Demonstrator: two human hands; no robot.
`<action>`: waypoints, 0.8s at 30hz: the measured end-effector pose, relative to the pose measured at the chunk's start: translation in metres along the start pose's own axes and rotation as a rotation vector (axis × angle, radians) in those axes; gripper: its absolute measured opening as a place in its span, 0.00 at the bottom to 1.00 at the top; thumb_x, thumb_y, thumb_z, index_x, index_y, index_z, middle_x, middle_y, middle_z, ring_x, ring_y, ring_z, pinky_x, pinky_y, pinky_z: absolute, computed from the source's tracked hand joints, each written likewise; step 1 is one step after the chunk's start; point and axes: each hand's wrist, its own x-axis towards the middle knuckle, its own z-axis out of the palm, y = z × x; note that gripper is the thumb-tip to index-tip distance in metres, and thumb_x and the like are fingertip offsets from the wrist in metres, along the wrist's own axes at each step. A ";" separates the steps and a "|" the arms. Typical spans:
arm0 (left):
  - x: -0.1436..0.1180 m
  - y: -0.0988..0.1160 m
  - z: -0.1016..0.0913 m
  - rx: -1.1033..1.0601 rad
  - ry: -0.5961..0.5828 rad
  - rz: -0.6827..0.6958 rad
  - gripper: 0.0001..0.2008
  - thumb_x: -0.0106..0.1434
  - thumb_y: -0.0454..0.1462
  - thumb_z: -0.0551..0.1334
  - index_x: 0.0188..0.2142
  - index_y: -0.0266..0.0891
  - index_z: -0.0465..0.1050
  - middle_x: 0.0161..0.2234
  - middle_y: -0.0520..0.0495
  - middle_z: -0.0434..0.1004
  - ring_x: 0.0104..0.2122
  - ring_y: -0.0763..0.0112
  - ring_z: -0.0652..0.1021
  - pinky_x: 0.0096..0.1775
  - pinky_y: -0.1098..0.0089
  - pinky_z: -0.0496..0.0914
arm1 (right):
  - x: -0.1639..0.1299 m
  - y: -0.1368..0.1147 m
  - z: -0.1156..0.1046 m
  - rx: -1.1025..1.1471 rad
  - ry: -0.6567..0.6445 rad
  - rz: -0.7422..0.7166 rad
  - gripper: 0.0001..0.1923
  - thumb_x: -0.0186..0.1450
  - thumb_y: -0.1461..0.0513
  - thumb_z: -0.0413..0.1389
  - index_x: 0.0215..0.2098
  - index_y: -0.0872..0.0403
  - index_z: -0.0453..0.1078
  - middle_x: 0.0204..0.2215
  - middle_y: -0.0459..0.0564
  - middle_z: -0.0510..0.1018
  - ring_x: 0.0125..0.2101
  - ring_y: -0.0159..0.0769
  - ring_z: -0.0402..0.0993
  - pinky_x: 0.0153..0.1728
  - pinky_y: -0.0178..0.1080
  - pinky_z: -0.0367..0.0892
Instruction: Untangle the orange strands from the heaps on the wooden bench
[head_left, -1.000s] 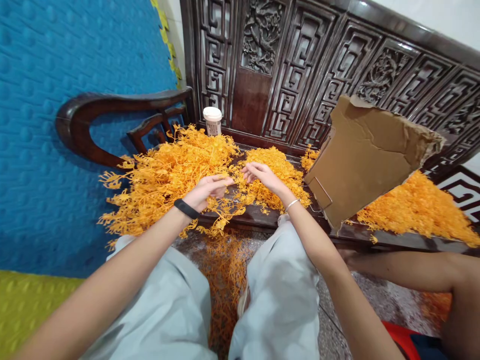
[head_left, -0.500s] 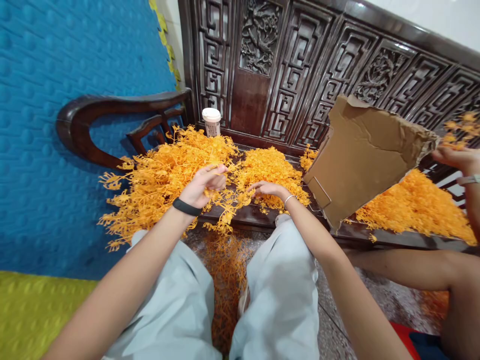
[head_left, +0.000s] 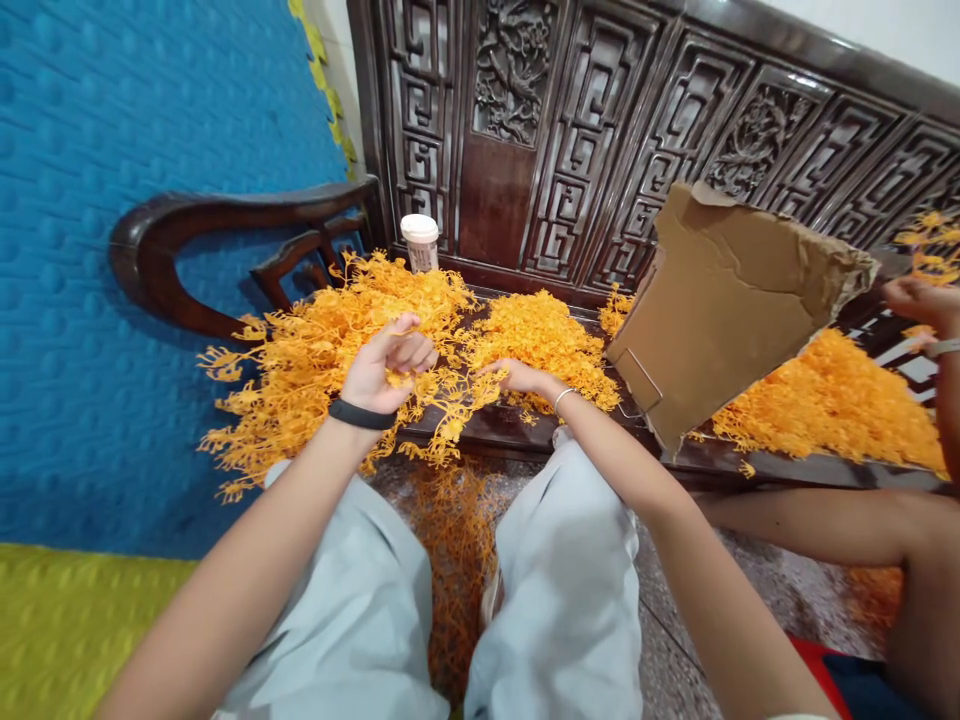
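Observation:
My left hand [head_left: 394, 365], with a black wristband, is closed, its fingers curled round part of an orange plastic flower sprig [head_left: 450, 425]. The branching sprig hangs out to the right, over the seat's front edge. At its upper right end my right hand [head_left: 517, 375], wearing a thin bangle, has its fingers closed on a tip; the fingertips are partly hidden among orange pieces. Behind my left hand lies a big heap of branched orange sprigs [head_left: 300, 370]. Just beyond my right hand sits a lower pile of loose orange pieces [head_left: 544, 335].
A dark carved wooden bench [head_left: 499, 205] holds the piles, with a white-lidded cup [head_left: 420, 240] at its back. Cardboard [head_left: 727, 310] stands tilted on the right, before another orange pile [head_left: 862, 405]. A co-worker's hand [head_left: 926, 300] holds orange sprigs. Orange stems [head_left: 457, 540] litter the floor.
My left hand has drawn slightly left and up, turning its palm more into view. My right hand has shifted left to the sprig. The co-worker's hand has moved a little right.

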 end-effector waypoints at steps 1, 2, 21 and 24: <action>0.000 0.002 -0.001 -0.021 -0.006 0.012 0.18 0.64 0.33 0.49 0.20 0.37 0.68 0.10 0.59 0.38 0.12 0.80 0.48 0.18 0.78 0.52 | 0.001 0.000 0.000 -0.001 0.029 0.010 0.16 0.49 0.69 0.56 0.37 0.60 0.73 0.34 0.49 0.77 0.34 0.32 0.70 0.38 0.32 0.64; -0.001 0.004 -0.002 -0.043 -0.014 0.019 0.20 0.65 0.35 0.47 0.19 0.38 0.68 0.10 0.59 0.37 0.12 0.79 0.47 0.17 0.78 0.52 | 0.002 -0.001 0.000 -0.001 0.063 0.027 0.14 0.50 0.69 0.55 0.36 0.61 0.72 0.32 0.49 0.76 0.32 0.31 0.70 0.35 0.32 0.64; -0.024 0.010 -0.030 0.027 -0.543 -0.270 0.10 0.58 0.39 0.59 0.27 0.35 0.75 0.09 0.59 0.34 0.13 0.79 0.48 0.18 0.78 0.55 | -0.014 -0.018 -0.004 0.323 -0.184 0.075 0.16 0.53 0.74 0.49 0.36 0.59 0.72 0.28 0.47 0.76 0.27 0.26 0.70 0.29 0.30 0.63; -0.024 0.009 -0.032 0.089 -0.524 -0.310 0.10 0.58 0.39 0.59 0.26 0.35 0.75 0.09 0.60 0.34 0.13 0.80 0.48 0.18 0.79 0.55 | -0.010 -0.022 -0.001 0.298 -0.125 0.098 0.13 0.55 0.72 0.51 0.36 0.58 0.72 0.27 0.46 0.76 0.25 0.26 0.69 0.27 0.30 0.63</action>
